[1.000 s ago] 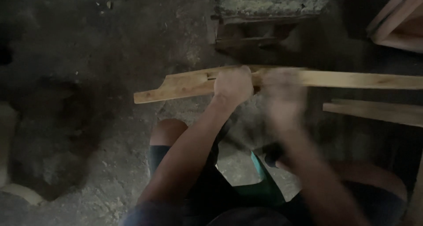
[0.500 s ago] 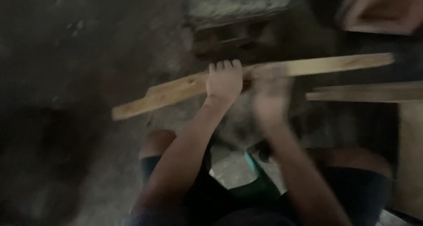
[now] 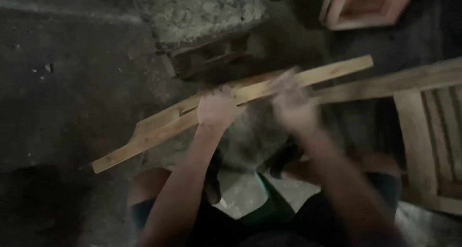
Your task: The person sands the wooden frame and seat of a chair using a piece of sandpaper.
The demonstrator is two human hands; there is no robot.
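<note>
A long notched wooden slat (image 3: 159, 131) was seen slanting from 8 o'clock up toward 2 o'clock, above a dusty concrete floor (image 3: 72, 83). It was judged light, stiff and rough-edged, best gripped near its middle. The left hand (image 3: 216, 110) was closed around that middle, fingers wrapped over the top edge. The right hand (image 3: 288, 102), blurred, lay against the slat further right; its finger spread could not be told. A slatted wooden frame (image 3: 433, 146) stood at 3 o'clock.

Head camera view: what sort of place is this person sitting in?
Probably a small, dim woodworking shop. The left hand grips a long shaped wooden strip over a dusty concrete floor, with the blurred right hand on it. A slatted wooden frame and an open wooden box lie nearby.
</note>
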